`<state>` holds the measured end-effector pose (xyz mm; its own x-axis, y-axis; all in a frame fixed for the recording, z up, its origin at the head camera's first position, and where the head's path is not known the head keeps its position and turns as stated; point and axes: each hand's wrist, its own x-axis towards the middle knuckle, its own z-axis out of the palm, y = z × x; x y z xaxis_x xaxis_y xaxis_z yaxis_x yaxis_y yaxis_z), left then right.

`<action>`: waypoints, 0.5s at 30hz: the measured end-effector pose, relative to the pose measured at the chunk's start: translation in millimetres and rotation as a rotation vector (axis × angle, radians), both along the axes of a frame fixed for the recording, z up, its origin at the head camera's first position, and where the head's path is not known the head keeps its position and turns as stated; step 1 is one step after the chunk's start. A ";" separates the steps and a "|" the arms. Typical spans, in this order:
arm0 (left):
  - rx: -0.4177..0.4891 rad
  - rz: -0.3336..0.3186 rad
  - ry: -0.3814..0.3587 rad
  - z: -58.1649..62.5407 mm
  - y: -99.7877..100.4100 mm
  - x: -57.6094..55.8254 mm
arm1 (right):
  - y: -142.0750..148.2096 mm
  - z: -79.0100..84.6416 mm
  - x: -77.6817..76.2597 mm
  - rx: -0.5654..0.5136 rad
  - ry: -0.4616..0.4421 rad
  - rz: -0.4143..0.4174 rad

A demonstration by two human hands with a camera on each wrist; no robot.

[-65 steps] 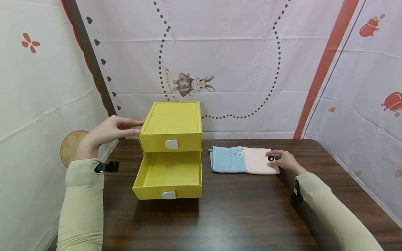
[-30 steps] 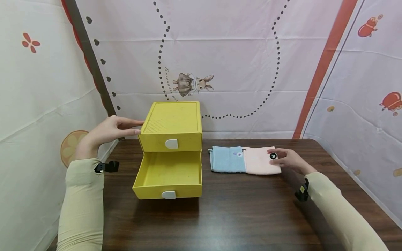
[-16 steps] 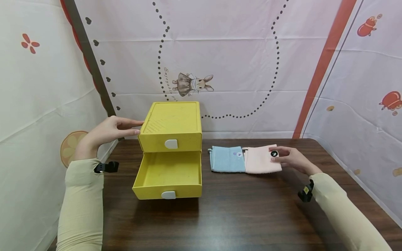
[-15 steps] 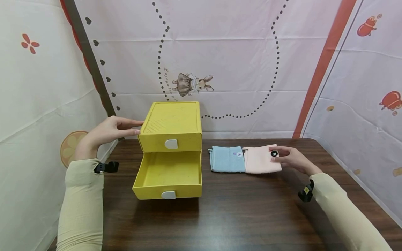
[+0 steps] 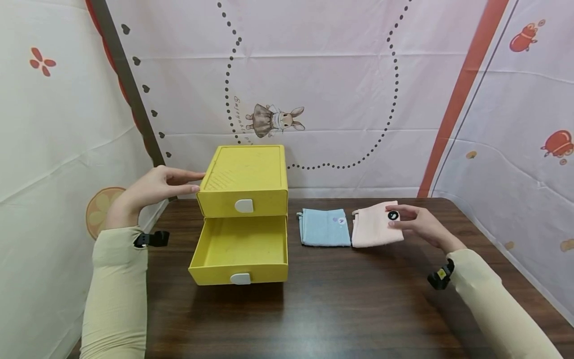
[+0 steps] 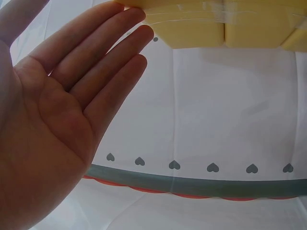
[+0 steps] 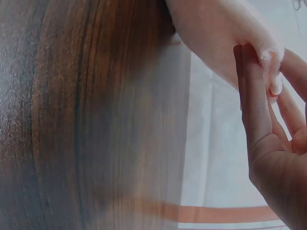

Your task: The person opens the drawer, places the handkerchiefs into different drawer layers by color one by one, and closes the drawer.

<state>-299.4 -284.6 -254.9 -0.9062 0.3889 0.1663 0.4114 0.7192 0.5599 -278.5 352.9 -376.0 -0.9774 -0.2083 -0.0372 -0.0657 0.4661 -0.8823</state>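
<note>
Here the right hand [image 5: 420,224] is pinching a pink towel [image 5: 373,228], and the left hand [image 5: 154,186] is touching the yellow drawer box [image 5: 246,167] with straight fingers.

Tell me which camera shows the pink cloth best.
The head view: there the pink cloth shows nearly whole, with its round black mark. The right wrist view gives only part of it, close up, held in the right grip. The left wrist view shows none of it.
</note>
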 end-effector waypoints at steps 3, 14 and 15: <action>0.002 -0.001 0.001 -0.1 0.2 -0.1 | -1.0 3.0 2.4 0.025 0.020 -0.008; 0.004 -0.001 0.001 0.3 0.0 -0.8 | -8.9 15.9 15.5 0.024 0.053 -0.006; 0.003 -0.002 0.000 0.2 -0.1 -0.8 | -9.4 16.4 16.5 0.024 0.056 -0.005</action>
